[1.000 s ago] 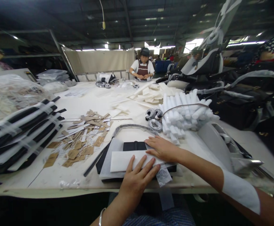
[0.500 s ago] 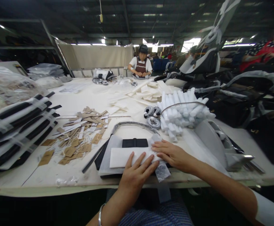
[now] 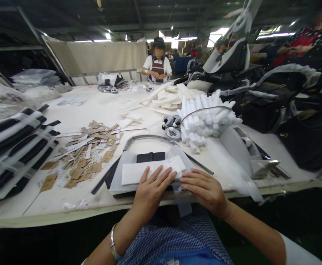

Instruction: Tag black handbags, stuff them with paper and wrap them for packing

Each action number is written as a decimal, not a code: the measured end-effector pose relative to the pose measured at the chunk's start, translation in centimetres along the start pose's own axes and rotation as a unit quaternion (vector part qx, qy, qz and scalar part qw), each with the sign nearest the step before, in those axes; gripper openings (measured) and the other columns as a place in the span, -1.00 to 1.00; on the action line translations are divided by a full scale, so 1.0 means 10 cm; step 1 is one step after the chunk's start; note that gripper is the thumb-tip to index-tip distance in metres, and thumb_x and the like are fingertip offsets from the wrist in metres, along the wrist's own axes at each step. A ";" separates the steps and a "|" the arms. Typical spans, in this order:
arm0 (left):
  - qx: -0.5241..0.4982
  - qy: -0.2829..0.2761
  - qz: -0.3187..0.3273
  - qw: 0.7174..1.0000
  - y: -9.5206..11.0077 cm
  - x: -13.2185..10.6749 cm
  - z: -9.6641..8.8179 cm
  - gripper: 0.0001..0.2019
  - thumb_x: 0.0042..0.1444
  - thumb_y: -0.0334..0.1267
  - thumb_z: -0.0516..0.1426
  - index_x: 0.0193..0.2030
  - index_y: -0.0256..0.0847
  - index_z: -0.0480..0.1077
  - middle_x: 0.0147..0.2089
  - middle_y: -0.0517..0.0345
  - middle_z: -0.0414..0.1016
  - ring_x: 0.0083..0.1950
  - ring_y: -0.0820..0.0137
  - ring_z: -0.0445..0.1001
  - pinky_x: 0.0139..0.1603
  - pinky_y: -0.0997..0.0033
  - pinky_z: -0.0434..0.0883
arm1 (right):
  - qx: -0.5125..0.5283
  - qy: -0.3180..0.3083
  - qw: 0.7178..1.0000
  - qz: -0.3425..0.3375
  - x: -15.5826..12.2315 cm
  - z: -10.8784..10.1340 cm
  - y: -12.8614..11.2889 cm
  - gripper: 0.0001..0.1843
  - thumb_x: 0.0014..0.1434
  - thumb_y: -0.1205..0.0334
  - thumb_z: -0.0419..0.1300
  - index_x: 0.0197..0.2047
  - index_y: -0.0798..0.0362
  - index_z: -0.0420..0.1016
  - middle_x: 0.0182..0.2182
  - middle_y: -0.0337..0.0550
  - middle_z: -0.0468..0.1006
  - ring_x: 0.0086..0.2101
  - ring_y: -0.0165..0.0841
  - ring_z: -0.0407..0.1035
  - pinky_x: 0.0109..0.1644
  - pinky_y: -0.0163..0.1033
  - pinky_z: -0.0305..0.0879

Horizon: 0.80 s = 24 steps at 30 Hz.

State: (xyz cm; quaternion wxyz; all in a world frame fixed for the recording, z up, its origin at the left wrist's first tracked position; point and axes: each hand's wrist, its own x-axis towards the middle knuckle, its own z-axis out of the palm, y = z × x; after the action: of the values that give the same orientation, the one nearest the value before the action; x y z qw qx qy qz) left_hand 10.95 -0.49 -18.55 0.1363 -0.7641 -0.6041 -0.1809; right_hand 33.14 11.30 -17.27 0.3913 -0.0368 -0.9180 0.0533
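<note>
A dark handbag lies flat at the table's front edge, its plastic-wrapped handle (image 3: pixel 147 137) arched away from me. Thin white wrapping paper (image 3: pixel 116 187) covers most of its body, and a black tab (image 3: pixel 150 157) shows above. Across the paper rests a white foam strip (image 3: pixel 136 174). My left hand (image 3: pixel 153 189) presses flat on the strip, fingers spread. At the bag's right edge, my right hand (image 3: pixel 203 187) has its fingers stretched out beside the strip's end. Clear tape or film (image 3: pixel 185 210) hangs below the table edge there.
Cardboard tags (image 3: pixel 79 167) lie in a heap to the left, near wrapped black-and-white pieces (image 3: pixel 14 154). To the right are white foam rolls (image 3: pixel 202 117), a grey tape dispenser (image 3: pixel 237 149), coiled straps (image 3: pixel 172 133) and black bags (image 3: pixel 310 136). A co-worker (image 3: pixel 158 66) works across the table.
My right hand has moved off the foam strip's top to the bag's right edge. The loose clear piece there now lies lower, partly under my fingers. The view has shifted slightly.
</note>
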 end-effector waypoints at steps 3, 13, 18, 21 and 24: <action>-0.018 -0.014 -0.005 1.000 0.01 0.02 -0.06 -0.38 0.30 -0.40 0.04 0.45 0.06 0.02 0.41 0.30 0.22 0.43 0.29 0.16 0.49 0.02 -0.19 | 0.001 0.027 0.999 0.024 -0.05 0.07 -0.05 -0.64 0.25 0.51 0.14 0.05 0.04 0.53 -0.05 -0.12 0.66 0.06 -0.32 0.48 0.22 -0.05 0.38; -0.062 0.026 -0.063 0.996 0.14 0.14 -0.17 -0.52 0.30 -0.02 0.12 0.33 0.02 0.26 0.27 0.18 0.44 0.33 0.20 0.34 0.46 -0.11 -0.07 | 0.036 0.051 0.997 0.041 -0.18 0.19 -0.03 -0.58 0.28 0.47 0.11 0.13 -0.03 0.51 0.00 -0.14 0.63 0.11 -0.30 0.44 0.23 0.01 0.37; -0.026 0.109 -0.059 0.992 0.16 0.14 0.02 -0.68 0.35 -0.19 0.11 0.21 0.07 0.38 0.18 0.27 0.52 0.24 0.25 0.45 0.45 -0.06 -0.04 | 0.022 0.024 0.999 0.018 -0.23 0.13 -0.03 -0.57 0.28 0.50 0.08 0.15 0.01 0.48 0.06 -0.11 0.60 0.17 -0.28 0.38 0.26 0.03 0.35; -0.015 0.116 -0.052 0.992 0.15 0.14 0.04 -0.69 0.36 -0.23 0.10 0.20 0.07 0.39 0.17 0.31 0.52 0.23 0.28 0.46 0.44 0.00 0.01 | -0.002 -0.011 1.000 0.027 -0.41 0.01 -0.07 -0.47 0.26 0.57 0.03 0.25 0.06 0.39 0.13 -0.05 0.54 0.24 -0.23 0.28 0.30 0.06 0.30; -0.010 0.113 -0.050 0.992 0.15 0.13 0.03 -0.69 0.36 -0.25 0.10 0.20 0.07 0.39 0.17 0.33 0.52 0.23 0.29 0.45 0.43 0.03 0.04 | -0.044 -0.055 0.996 0.055 -0.65 -0.05 -0.14 -0.37 0.23 0.60 -0.01 0.33 0.06 0.29 0.21 -0.03 0.46 0.30 -0.21 0.18 0.37 0.10 0.19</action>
State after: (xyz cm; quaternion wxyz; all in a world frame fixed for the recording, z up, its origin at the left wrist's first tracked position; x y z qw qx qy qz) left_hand 12.71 0.47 -18.27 0.1871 -0.7085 -0.6207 -0.2788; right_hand 38.00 9.23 -21.40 0.3347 -0.1009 -0.9362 0.0366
